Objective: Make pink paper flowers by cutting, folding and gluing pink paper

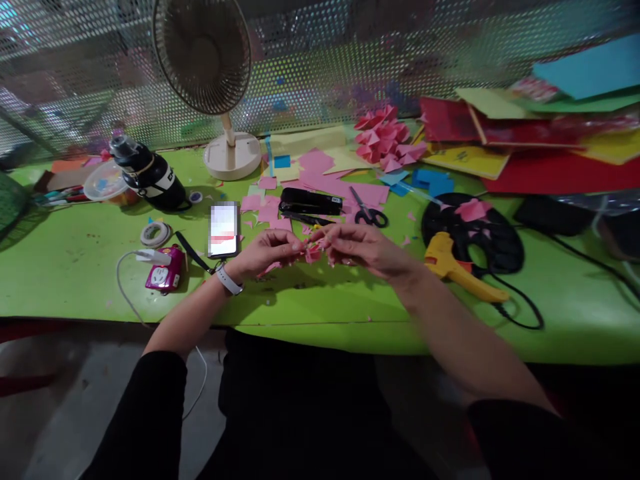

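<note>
My left hand (267, 253) and my right hand (367, 248) meet above the green table (75, 280), fingers pinched together on a small folded pink paper piece (314, 252). A white watch band sits on my left wrist. Just beyond the hands lie a black stapler (310, 201), black-handled scissors (367, 212) and loose pink paper scraps (320, 172). A phone (223, 229) lies to the left of my left hand.
A yellow glue gun (453, 265) rests on a black mat (495, 233) at right. A desk fan (207, 67), black bottle (150, 175), tape roll (155, 233), pink charger plug (164, 272), folded pink paper flowers (383, 137) and stacked coloured sheets (550, 140) line the back.
</note>
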The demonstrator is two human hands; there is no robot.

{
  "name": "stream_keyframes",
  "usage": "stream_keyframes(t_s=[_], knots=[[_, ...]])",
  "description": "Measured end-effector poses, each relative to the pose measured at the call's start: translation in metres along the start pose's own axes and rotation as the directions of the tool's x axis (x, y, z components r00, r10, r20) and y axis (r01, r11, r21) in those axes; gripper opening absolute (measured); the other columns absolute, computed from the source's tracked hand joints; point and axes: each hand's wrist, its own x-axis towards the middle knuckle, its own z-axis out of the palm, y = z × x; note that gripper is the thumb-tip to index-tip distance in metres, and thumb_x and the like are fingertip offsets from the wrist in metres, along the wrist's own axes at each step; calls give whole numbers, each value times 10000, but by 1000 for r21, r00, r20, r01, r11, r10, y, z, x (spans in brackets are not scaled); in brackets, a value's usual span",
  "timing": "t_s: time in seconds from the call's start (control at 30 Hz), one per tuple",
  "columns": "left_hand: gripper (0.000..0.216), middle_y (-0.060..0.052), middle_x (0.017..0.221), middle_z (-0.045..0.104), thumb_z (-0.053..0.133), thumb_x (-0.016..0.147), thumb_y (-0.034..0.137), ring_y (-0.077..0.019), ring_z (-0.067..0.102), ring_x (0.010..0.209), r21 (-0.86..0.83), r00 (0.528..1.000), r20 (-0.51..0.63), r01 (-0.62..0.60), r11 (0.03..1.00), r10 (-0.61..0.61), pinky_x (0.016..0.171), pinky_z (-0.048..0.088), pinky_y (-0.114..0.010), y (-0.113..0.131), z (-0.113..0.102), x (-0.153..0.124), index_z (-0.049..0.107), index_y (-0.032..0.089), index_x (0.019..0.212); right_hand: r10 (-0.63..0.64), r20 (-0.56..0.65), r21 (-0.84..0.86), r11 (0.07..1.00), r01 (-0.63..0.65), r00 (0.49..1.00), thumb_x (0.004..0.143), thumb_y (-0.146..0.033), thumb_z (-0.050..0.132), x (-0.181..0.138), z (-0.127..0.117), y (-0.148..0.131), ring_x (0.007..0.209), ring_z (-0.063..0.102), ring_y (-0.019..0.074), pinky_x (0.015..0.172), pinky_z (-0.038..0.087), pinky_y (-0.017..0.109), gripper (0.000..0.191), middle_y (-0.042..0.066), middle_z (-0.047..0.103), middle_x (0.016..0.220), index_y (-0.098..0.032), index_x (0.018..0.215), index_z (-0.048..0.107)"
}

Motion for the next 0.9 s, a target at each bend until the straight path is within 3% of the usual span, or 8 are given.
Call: stream_keyframes(t_s=[0.13,0.33,0.43,0.5,0.57,0.7,0.9], knots=[[331,9,630,630,837,718,444,-45,499,499,-50,1000,-21,-14,999,13,464,336,-187,-3,2,1,684,152,748,75,186,93,991,-93,980,810,-471,764,0,7,6,589,613,104,462,418,212,284,22,681,780,-195,821,700],[344,19,629,613,851,698,448,-43,506,502,-75,999,-46,5,997,-9,486,361,-188,-11,-1,4,700,147,769,55,258,87,993,-80,965,834,-419,751,-1,14,7,468,527,46,408,425,196,239,38,735,869,-180,840,753],[392,11,668,624,786,753,526,-58,550,553,-131,993,-120,-8,991,-7,507,392,-188,-10,2,5,716,151,841,-11,43,191,982,2,999,791,-455,781,1,19,11,376,422,17,344,342,180,260,0,724,764,-201,840,760],[382,-4,728,656,772,772,516,-70,589,607,-135,984,-175,-18,991,-6,530,418,-188,-9,6,4,719,153,881,-63,-151,247,964,100,987,772,-471,793,4,22,15,346,389,18,333,315,179,266,-40,671,632,-218,849,760],[351,-36,845,709,800,762,447,-90,640,691,-79,984,-178,-8,997,-7,572,451,-191,-9,11,2,723,157,945,-99,-272,239,957,167,957,773,-463,796,8,25,20,343,396,35,341,328,182,255,-69,589,510,-226,862,763],[396,-89,1018,742,779,789,439,-149,694,857,63,990,-140,17,998,-8,652,501,-215,-14,19,1,719,165,1068,-123,-382,174,964,202,916,765,-461,798,12,29,26,373,448,64,386,400,210,262,-62,573,484,-217,859,773],[374,-77,923,746,696,848,506,-130,689,790,145,988,-151,0,989,22,658,546,-232,-18,20,2,717,153,968,-137,-395,58,983,174,908,802,-452,766,9,30,30,448,539,88,474,487,252,281,-10,672,619,-199,925,778]])
